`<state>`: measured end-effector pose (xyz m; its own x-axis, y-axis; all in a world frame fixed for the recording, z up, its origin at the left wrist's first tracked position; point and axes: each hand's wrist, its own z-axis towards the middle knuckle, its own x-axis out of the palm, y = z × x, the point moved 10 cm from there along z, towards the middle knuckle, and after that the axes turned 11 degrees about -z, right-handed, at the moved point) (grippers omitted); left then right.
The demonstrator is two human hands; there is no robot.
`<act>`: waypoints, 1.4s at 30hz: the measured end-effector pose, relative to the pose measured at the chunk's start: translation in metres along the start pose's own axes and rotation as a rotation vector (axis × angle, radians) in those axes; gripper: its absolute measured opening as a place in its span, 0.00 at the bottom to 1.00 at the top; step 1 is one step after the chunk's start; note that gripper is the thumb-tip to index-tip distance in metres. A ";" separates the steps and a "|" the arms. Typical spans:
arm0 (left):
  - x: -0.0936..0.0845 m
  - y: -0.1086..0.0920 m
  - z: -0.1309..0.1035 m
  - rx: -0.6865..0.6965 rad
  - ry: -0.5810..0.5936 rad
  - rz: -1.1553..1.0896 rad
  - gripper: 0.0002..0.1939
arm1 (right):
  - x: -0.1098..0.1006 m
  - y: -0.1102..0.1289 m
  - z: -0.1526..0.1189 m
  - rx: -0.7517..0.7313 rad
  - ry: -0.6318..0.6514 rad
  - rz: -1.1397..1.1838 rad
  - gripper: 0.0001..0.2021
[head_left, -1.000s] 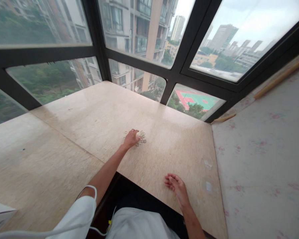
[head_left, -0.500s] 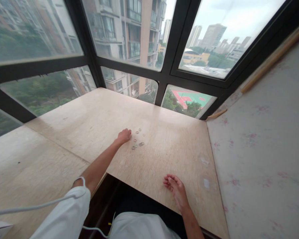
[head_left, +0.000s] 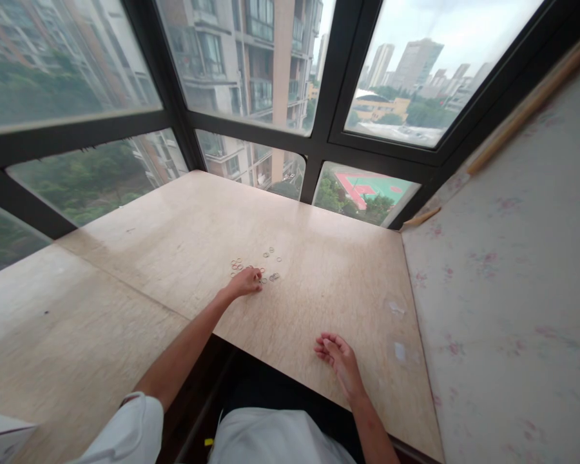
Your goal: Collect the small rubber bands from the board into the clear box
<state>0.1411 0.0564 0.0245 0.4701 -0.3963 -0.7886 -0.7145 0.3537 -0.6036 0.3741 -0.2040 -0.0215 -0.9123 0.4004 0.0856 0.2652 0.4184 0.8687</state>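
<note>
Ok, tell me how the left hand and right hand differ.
The left hand reaches among the small rings; the right hand is apart from them, lower in view. The left hand is palm-down; the right hand is turned on its side, fingers loosely curled. Both are over the table.

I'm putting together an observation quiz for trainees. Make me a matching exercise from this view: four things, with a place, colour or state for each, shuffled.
1. Left hand
2. Right hand
3. Window frame
4. Wallpaper

A. Pale, with pink flowers
B. At the small rings
C. Dark, nearly black
D. Apart from the rings, fingers loosely curled

Pairs: 1-B, 2-D, 3-C, 4-A
</note>
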 end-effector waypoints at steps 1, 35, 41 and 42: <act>0.001 0.000 -0.001 0.004 0.004 -0.008 0.09 | 0.000 0.000 0.000 -0.006 -0.003 0.003 0.22; -0.035 0.060 -0.028 -0.207 -0.372 -0.649 0.16 | -0.002 -0.003 0.002 0.006 -0.058 -0.074 0.23; -0.044 0.070 -0.035 -0.198 -0.431 -0.583 0.14 | -0.001 -0.002 0.002 0.010 -0.073 -0.106 0.21; -0.046 0.070 -0.036 -0.194 -0.442 -0.565 0.14 | -0.002 -0.002 0.002 0.011 -0.075 -0.112 0.21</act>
<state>0.0504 0.0687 0.0223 0.9284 -0.0809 -0.3626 -0.3618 0.0246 -0.9319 0.3756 -0.2037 -0.0249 -0.9107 0.4102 -0.0486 0.1669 0.4730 0.8651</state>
